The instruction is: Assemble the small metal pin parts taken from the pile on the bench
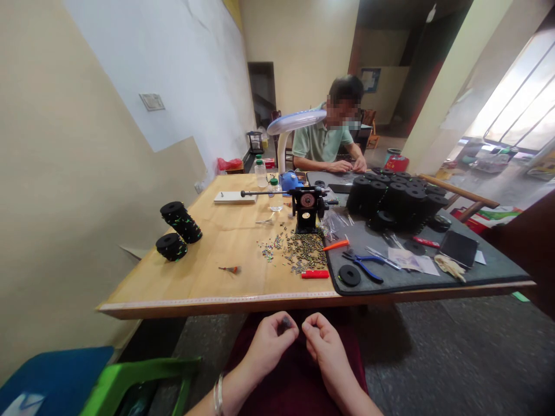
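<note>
Below the table's front edge, over my lap, my left hand (274,338) is closed in a pinch, with a small dark thing (285,323) partly showing between thumb and fingers. Its kind is too small to tell. Close beside it, my right hand (321,338) pinches thumb against fingers; whatever it holds is hidden. The fingertips of both hands face each other, slightly apart. Nearest on the wooden table (182,289) lie a red lighter (315,274), a small orange-tipped tuft (230,270) and many tiny scattered pieces (303,248).
Black foam spools (396,199) crowd the grey mat (416,274), with blue-handled pliers (364,266) in front. A black winding device (307,208) and a lamp (295,121) stand mid-table. Two spool stacks (180,222) are at left. A person (323,141) sits opposite. A green stool (130,375) is lower left.
</note>
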Tool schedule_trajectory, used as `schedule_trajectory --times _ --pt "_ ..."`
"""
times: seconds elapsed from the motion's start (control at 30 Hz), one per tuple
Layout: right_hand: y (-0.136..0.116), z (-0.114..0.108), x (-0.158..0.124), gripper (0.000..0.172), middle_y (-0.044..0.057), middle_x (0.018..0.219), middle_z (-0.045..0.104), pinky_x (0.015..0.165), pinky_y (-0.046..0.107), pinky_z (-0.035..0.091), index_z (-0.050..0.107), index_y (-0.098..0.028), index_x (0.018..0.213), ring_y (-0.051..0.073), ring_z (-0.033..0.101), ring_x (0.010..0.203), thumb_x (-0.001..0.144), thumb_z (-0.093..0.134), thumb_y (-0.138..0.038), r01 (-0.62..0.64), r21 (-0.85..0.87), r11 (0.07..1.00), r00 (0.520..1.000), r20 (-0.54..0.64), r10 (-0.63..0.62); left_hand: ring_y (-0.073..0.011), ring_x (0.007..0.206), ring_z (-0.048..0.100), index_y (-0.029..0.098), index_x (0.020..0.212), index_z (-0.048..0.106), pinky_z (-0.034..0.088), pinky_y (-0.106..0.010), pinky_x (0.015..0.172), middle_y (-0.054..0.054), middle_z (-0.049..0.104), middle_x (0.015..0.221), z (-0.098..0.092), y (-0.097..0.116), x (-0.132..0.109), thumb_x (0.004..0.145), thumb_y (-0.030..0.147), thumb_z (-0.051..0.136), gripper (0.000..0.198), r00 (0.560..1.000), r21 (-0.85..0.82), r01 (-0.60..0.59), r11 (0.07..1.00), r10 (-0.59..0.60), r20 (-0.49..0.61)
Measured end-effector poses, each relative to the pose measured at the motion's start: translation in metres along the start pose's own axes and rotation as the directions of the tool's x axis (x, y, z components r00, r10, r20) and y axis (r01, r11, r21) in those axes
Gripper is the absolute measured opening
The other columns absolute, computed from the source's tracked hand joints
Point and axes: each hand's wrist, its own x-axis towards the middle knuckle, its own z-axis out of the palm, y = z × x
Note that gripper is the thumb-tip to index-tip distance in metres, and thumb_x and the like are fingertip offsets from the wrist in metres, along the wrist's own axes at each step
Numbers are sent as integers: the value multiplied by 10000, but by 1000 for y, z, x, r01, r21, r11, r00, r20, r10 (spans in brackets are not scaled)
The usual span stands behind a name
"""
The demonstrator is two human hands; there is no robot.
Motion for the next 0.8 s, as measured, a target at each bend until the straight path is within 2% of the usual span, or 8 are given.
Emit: schedule_trajectory --times 0.2,0.37,0.43,0.53,0.63,0.8 --pt "-2 -1 1 354 -119 472 302 407 196 117 481 -187 739 53 204 426 722 643 -502 -19 -49 999 1000 17 20 -121 556 445 136 651 663 344 -237 559 4 580 573 -1 0 -1 699 290 648 162 1000 82 -3 997 2 4" --pt "-9 -2 -2 262 -98 497 323 441 217 145 502 -175 679 66 217 461 712 618 -408 -13 -201 980 996 81 30 -94 533 386 145 797 650 314 -210 522 49 481 565 -6 0 1 709 312 673 190 1000 -75 6 997 -7 -4" --pt "-9 -1 -2 205 -89 504 329 460 218 169 489 -176 623 72 232 482 687 601 -336 25 -260 965 996 86 -3 -86 535 390 150 787 616 317 -202 510 41 491 618 -6 1 1 718 338 667 206 999 -157 38 987 -37 10" --pt "-8 -1 -2 116 -86 498 337 473 218 192 462 -185 580 77 249 492 635 548 -240 63 -290 955 996 80 -42 -81 540 399 153 761 597 324 -194 501 30 506 659 -3 2 1 716 356 673 221 998 -186 59 981 -56 18" --pt "-5 -2 -1 69 -87 481 341 457 217 191 447 -195 570 76 257 471 615 497 -208 66 -267 962 997 52 -54 -80 537 392 155 775 604 325 -190 496 33 501 659 -2 3 2 711 360 676 226 998 -198 47 979 -54 -32" --pt "-4 -3 -2 63 -110 424 312 407 208 139 433 -211 582 57 205 394 622 482 -210 -12 -152 988 1000 3 13 -79 520 370 159 773 605 304 -194 492 52 466 612 -11 7 8 693 384 685 251 983 -255 -8 967 -39 -179"
